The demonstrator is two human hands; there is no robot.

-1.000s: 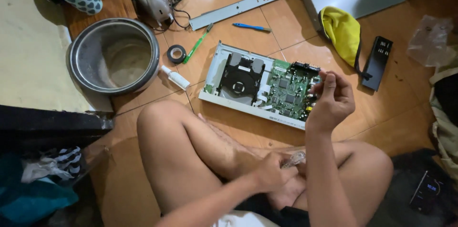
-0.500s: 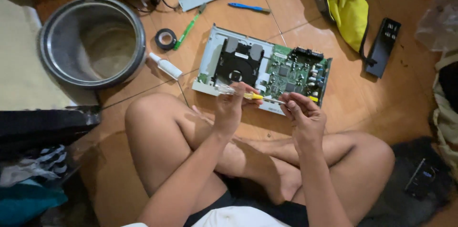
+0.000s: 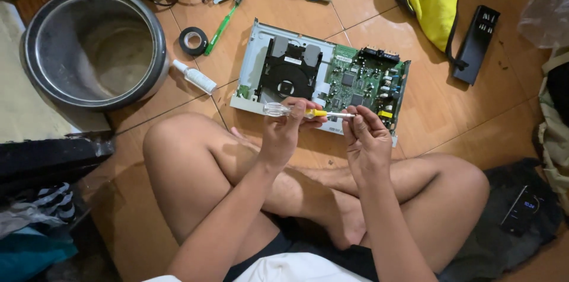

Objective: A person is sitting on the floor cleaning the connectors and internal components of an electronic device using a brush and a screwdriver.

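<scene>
The left hand point(image 3: 283, 131) grips the clear handle of a screwdriver point(image 3: 308, 112), held level above the near edge of an opened disc player point(image 3: 323, 77) lying on the tiled floor point(image 3: 450, 110). The right hand point(image 3: 366, 139) pinches the metal shaft near its tip. A steel pot point(image 3: 95, 45) stands well left.

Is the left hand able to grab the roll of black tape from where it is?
Probably yes. The black tape roll lies in the open on the floor, nothing covering it, but the left hand holds a screwdriver and must free itself first.
</scene>
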